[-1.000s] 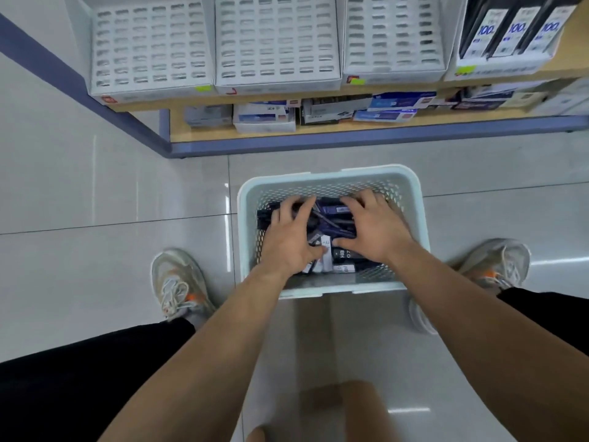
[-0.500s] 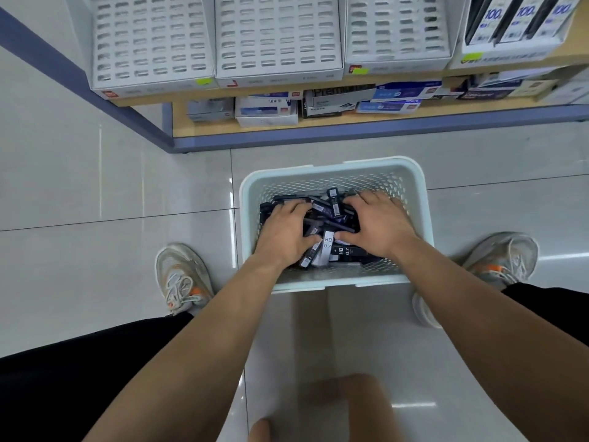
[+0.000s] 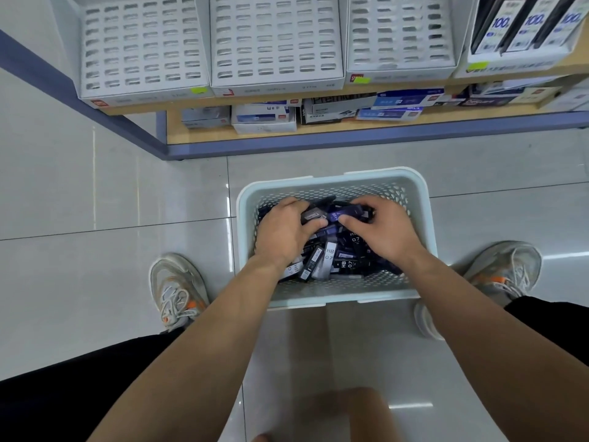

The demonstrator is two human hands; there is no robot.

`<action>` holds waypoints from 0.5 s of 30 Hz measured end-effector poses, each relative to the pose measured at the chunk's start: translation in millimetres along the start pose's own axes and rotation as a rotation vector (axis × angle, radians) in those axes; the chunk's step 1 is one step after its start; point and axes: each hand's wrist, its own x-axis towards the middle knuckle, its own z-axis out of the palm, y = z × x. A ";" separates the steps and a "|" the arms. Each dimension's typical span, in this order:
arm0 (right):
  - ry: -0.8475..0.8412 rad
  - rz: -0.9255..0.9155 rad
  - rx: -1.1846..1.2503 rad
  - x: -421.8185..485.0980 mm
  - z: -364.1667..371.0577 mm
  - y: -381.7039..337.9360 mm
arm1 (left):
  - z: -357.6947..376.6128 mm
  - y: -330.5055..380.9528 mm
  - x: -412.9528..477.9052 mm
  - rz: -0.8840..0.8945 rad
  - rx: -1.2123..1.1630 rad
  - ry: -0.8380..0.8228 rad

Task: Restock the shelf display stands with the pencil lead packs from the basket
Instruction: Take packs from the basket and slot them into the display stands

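Note:
A pale perforated basket stands on the floor between my feet, filled with several dark pencil lead packs marked HB 0.7. Both hands are inside it. My left hand curls its fingers and thumb round a bunch of packs at the pile's far left. My right hand grips more packs at the far right, thumb beside the left thumb. Three white slotted display stands sit on the shelf above; their slots look unfilled.
A fourth stand at the upper right holds black packs marked 100. Boxed stock lies on the lower shelf board. My shoes flank the basket on a glossy tiled floor.
Both hands have slid toward the far side of the basket and closed round bunches of packs. The packs on top have shifted.

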 end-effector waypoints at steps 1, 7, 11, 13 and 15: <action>-0.002 0.018 0.045 -1.3 -0.3 -0.2 | 0.1 1.6 0.4 -0.013 -0.014 0.003; -0.039 0.123 0.216 -2.5 -1.2 -0.5 | 1.1 10.2 -2.8 -0.052 -0.310 -0.030; -0.066 0.137 0.308 1.7 -1.3 2.2 | 6.5 10.2 -6.3 -0.136 -0.391 -0.076; -0.089 0.120 0.284 3.8 2.0 3.0 | 11.3 9.5 -7.9 -0.149 -0.397 -0.080; -0.087 0.111 0.280 6.1 5.5 3.8 | 16.1 9.9 -9.1 -0.139 -0.365 -0.058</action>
